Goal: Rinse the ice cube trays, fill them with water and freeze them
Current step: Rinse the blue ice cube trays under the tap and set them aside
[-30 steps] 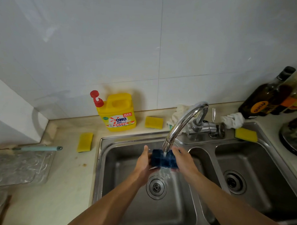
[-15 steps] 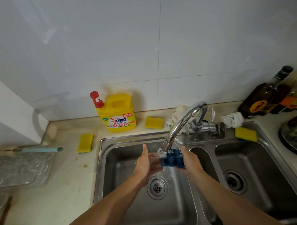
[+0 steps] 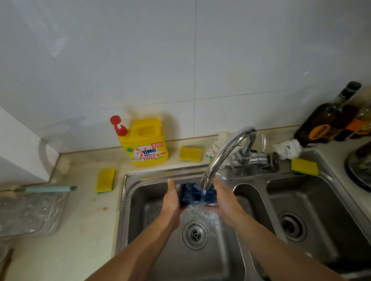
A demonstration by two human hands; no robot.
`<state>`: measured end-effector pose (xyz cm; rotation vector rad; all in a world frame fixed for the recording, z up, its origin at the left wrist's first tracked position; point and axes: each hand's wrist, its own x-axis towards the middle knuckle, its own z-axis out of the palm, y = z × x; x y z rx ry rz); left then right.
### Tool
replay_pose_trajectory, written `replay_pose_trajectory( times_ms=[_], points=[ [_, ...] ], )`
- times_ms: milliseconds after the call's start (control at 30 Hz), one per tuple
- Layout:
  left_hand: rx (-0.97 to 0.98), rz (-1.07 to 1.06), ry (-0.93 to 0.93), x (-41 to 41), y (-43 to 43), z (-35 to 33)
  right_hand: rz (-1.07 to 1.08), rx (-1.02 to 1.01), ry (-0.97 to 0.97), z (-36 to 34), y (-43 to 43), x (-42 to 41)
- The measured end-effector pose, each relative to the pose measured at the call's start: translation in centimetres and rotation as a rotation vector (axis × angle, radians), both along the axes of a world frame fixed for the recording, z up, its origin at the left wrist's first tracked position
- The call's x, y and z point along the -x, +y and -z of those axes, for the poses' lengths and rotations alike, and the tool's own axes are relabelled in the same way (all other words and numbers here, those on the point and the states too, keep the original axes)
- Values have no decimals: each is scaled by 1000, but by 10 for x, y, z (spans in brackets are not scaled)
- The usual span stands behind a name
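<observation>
The tray (image 3: 194, 194) is sitting back under the spout, where half a second ago it was off to the right of the stream. The left hand (image 3: 172, 201), which was standing open beside it then, is now gripping its left end with the thumb up. The right hand (image 3: 224, 200) is clasping the right end; its fingers are mostly hiding underneath.

Water (image 3: 200, 213) is running over the blue tray and splashing down toward the drain (image 3: 195, 234). The hands are holding the tray high in the left basin, near its back wall, with open room below and toward the person. The faucet (image 3: 225, 151) is arching just over the tray, crowding it from above. The divider (image 3: 245, 203) is standing close to the right wrist.

A yellow jug (image 3: 145, 142) is standing on the counter behind the sink (image 3: 123, 205), well apart from the hands. Three sponges are lying around it: left (image 3: 105, 180), back (image 3: 190, 153) and back right (image 3: 304, 166). A cloth (image 3: 288, 148) is lying bunched beside the tap base, dark bottles (image 3: 327, 118) are leaning at the far right, and a brush (image 3: 47, 189) is resting at the far left.
</observation>
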<state>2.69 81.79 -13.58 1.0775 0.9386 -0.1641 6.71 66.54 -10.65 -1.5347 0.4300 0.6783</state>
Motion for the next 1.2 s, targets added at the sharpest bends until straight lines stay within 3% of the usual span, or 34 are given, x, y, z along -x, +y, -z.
replay_pose_trajectory(
  times_ms=[100, 233, 367, 500, 633, 767, 900, 967, 1067, 1200],
  points=[
    [12, 107, -40, 2, -11, -2, 135, 47, 73, 1, -8, -7],
    [37, 47, -46, -1, -15, -11, -95, 99, -63, -2, 2, -3],
    [31, 180, -103, 6, -24, -6, 80, 118, 39, -3, -12, -10],
    [45, 104, -96, 8, -24, -7, -46, 156, -42, 4, -4, -2],
    [49, 210, -146, 16, -25, 3, 144, 67, 63, 5, -12, -4],
    [28, 105, -107, 13, -17, -3, -48, 149, -58, 6, -3, 6],
    [36, 170, -133, 24, -15, 6, 77, 140, 2, 2, -7, 5],
    [9, 109, -105, 24, -11, 2, 4, 177, -43, 1, -5, 11],
    [-16, -1, -92, 21, -6, -3, -66, 68, -47, -1, 6, 20],
    [19, 137, -124, 26, -13, 1, 201, 49, 121, 2, -9, 10]
  ],
)
